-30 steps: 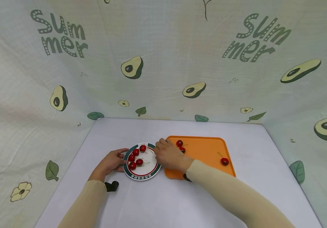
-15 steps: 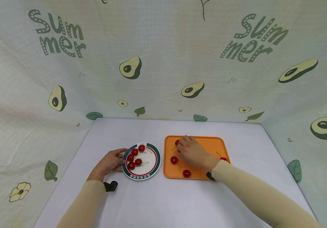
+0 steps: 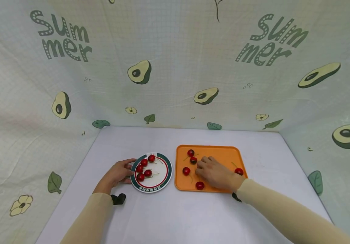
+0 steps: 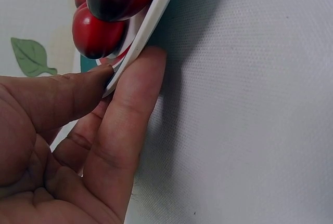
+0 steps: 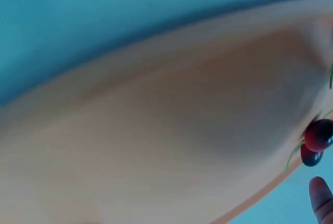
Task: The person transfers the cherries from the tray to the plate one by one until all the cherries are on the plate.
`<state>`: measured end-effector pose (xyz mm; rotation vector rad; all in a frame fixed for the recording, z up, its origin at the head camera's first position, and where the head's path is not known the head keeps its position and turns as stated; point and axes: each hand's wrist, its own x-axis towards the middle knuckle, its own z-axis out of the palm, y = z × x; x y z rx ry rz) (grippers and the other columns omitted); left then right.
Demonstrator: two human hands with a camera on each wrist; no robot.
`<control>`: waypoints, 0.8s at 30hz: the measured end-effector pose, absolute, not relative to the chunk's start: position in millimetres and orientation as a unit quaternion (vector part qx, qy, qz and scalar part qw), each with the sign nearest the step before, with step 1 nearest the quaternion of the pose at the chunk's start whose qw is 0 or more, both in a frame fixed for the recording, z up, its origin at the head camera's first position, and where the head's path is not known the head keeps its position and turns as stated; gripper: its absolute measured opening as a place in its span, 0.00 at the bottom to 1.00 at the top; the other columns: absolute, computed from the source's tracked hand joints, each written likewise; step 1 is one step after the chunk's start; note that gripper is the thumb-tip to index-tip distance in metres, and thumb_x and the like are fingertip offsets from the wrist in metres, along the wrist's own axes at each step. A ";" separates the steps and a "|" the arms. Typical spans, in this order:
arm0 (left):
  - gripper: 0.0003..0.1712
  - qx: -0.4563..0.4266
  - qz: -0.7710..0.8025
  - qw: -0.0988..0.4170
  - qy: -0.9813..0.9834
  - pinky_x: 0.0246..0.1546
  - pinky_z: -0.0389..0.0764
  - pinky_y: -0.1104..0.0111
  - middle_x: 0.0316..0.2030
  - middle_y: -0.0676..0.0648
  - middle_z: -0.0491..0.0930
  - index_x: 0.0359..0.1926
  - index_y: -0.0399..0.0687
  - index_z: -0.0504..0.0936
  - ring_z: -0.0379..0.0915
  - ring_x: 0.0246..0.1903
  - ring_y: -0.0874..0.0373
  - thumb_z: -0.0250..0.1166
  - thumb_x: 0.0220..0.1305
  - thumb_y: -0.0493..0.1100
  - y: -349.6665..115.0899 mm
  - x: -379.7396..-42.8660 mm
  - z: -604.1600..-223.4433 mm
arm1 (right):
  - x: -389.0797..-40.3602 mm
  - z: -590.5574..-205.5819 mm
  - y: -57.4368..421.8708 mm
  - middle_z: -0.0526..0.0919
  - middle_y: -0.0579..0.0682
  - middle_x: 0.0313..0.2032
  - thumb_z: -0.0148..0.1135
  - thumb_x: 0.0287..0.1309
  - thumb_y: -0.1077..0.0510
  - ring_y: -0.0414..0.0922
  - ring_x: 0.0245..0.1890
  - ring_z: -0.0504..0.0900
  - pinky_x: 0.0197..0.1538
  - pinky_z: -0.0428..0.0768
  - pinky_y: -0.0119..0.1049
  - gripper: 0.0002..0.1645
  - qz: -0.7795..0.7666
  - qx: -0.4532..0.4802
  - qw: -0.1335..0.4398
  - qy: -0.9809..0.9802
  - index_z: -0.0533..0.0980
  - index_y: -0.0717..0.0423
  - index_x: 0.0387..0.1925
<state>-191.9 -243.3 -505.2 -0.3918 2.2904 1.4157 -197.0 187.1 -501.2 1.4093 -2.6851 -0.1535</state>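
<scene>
My left hand (image 3: pixel 120 173) pinches the rim of a white plate (image 3: pixel 161 181) with a green and red border. In the left wrist view, the thumb lies over the rim and a finger (image 4: pixel 127 115) supports it from below. Several red cherries (image 3: pixel 148 173) lie on the plate's left side. Over the middle of an orange tray (image 3: pixel 224 152), my right hand (image 3: pixel 216 173) reaches down with bent fingers, close to a dark cherry (image 3: pixel 193 160). Its fingertips are mostly hidden, and I cannot tell whether they hold anything. The right wrist view shows one fingertip (image 5: pixel 320 198) below two cherries (image 5: pixel 318 134).
Other cherries lie on the tray: one at the back left (image 3: pixel 190 153), one at the left (image 3: pixel 186 171), one near the front edge (image 3: pixel 199 185) and one at the right (image 3: pixel 239 171). A white table (image 3: pixel 150 217) bears plate and tray. A printed cloth (image 3: pixel 175 67) hangs behind.
My right hand has gone from the plate's right rim to the tray's left part, then slightly right and toward me, uncovering the dark cherry. My left hand stays at the plate.
</scene>
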 end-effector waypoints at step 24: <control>0.39 -0.142 0.510 0.210 0.822 0.36 0.90 0.65 0.60 0.34 0.71 0.78 0.51 0.67 0.81 0.38 0.52 0.64 0.70 0.29 -243.0 -191.2 -505.0 | -191.4 -514.7 215.0 0.73 0.47 0.35 0.68 0.69 0.49 0.47 0.40 0.68 0.44 0.71 0.40 0.12 -0.075 0.408 0.074 -0.907 0.81 0.54 0.39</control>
